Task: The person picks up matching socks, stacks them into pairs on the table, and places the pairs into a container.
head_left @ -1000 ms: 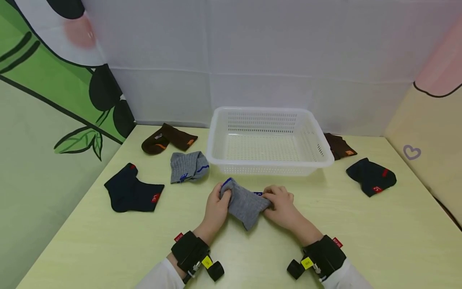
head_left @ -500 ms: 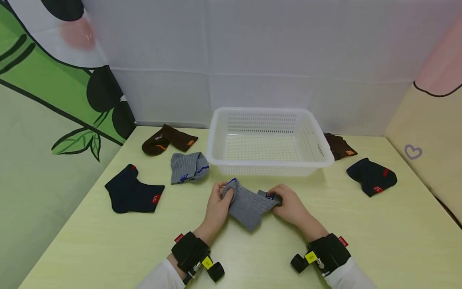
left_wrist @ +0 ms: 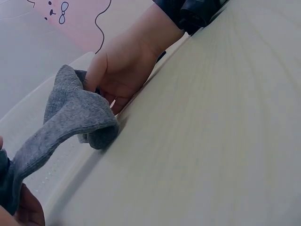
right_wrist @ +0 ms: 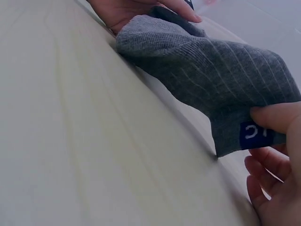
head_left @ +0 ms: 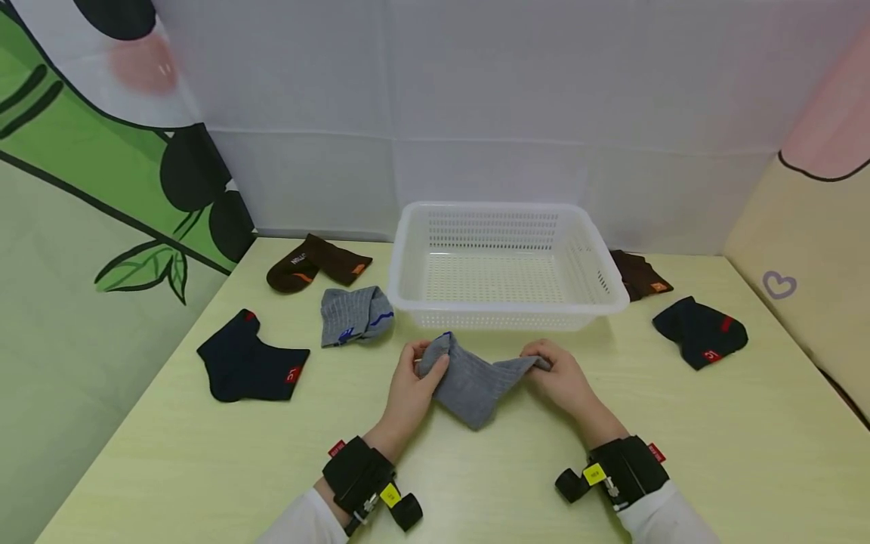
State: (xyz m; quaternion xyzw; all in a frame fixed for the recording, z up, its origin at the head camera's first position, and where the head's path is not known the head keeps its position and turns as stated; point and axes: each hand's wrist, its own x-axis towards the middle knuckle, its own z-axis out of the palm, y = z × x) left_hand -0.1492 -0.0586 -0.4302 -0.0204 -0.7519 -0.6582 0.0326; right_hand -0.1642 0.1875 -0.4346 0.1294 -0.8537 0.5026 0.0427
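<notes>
A pale yellow-green tabletop (head_left: 680, 453) stands against a white cloth backdrop, with a panda-and-bamboo print at the left. Near the tabletop's front edge, at its middle, a grey sock (head_left: 472, 378) is stretched between two hands: the left hand (head_left: 411, 385) pinches its blue-trimmed end, the right hand (head_left: 564, 378) pinches the other end, thumb on a blue tag, and the sock's folded middle sags to the tabletop. Just behind it sits a white perforated basket (head_left: 506, 310). Towards the left edge lie a second grey sock (head_left: 353, 313), a navy sock (head_left: 248, 363) and a brown sock (head_left: 316, 261); towards the right edge, another brown sock (head_left: 639, 276) and another navy sock (head_left: 700, 332).
</notes>
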